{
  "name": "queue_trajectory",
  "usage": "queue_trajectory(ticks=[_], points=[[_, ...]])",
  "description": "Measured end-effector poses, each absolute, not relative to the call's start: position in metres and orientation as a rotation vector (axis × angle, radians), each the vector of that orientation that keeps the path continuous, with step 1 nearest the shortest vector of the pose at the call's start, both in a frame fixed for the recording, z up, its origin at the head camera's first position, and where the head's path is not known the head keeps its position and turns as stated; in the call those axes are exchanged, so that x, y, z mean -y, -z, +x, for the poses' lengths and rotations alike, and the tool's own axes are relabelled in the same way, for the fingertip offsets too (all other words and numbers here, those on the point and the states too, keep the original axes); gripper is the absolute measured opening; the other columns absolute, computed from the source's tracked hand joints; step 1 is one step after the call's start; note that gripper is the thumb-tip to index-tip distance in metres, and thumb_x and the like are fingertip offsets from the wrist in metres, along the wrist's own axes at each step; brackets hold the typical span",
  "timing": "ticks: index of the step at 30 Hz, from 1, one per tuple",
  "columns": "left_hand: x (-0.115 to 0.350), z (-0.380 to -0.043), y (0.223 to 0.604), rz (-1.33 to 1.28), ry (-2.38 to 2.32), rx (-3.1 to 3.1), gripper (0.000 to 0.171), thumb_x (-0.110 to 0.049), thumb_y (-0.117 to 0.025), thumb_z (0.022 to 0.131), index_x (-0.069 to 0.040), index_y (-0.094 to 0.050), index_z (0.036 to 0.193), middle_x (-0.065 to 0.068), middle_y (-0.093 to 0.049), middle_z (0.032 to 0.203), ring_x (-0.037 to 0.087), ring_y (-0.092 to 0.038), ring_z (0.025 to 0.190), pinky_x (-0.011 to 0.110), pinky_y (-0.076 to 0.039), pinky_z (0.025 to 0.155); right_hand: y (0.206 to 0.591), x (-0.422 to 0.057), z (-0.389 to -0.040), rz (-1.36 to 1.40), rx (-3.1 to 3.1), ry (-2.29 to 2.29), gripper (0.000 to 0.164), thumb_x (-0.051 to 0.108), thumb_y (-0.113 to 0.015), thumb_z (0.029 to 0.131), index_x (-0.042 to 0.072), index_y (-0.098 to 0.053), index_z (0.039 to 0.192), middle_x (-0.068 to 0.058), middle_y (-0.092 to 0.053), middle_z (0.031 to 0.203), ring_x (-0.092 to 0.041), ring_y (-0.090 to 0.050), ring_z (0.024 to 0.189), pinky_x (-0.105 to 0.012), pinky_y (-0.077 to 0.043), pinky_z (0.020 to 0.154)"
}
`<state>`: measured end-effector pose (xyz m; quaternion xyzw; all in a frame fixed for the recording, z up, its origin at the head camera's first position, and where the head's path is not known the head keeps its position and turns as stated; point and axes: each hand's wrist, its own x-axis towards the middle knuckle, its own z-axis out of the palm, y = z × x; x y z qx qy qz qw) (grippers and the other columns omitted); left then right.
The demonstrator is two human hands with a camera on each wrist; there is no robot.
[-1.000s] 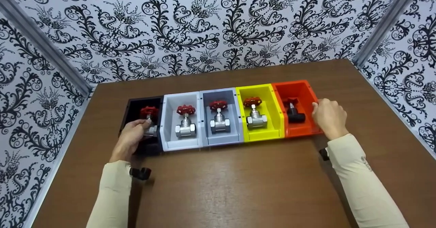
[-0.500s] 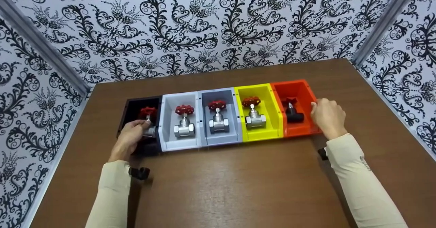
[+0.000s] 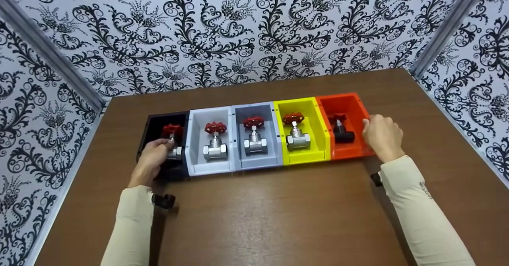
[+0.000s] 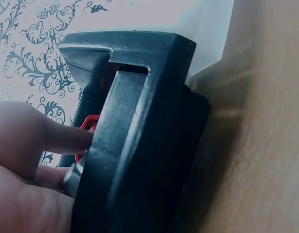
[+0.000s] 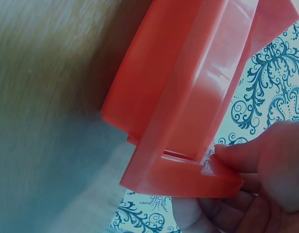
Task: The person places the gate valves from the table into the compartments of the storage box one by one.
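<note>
My left hand [image 3: 153,156] reaches into the black bin [image 3: 153,125] at the left end of a joined row. Its thumb and a finger pinch a silver gate valve [image 3: 175,153] with a red handwheel; in the left wrist view that valve is mostly behind the bin's front wall. At the other end, my right hand [image 3: 383,136] grips the side wall of the red bin [image 5: 154,167], thumb on the inner side and fingers outside. Inside the red bin lies a black-bodied valve [image 3: 344,134] with a red handle.
Between the end bins are a white bin [image 3: 195,142], a grey bin [image 3: 238,119] and a yellow bin [image 3: 318,117], each holding a silver valve with a red wheel. The brown table [image 3: 254,218] extends in front. Patterned walls [image 3: 254,31] rise behind and at both sides.
</note>
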<state>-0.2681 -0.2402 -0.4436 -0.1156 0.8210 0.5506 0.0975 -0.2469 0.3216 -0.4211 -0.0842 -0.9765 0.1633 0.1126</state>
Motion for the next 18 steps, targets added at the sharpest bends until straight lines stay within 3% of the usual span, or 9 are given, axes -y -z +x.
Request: queue_trajectory(ticks=[18], points=[[0.2322,-0.2625,0.4412,-0.389,-1.515,-2.657,0.038,-0.019,-0.049,0.102,0.01,-0.058,0.126,0.018,-0.059,0.112,0.027,-0.051,0.106,0.035,-0.04,0.091,0.4207,-0.3219,-0.2467,-0.266,2.876,-0.501,0.031,0.02,-0.05,0.101,-0.006,-0.066,0.106,-0.038,-0.064,0.098,-0.057,-0.06,0.079,-0.065,-0.047,0.067]])
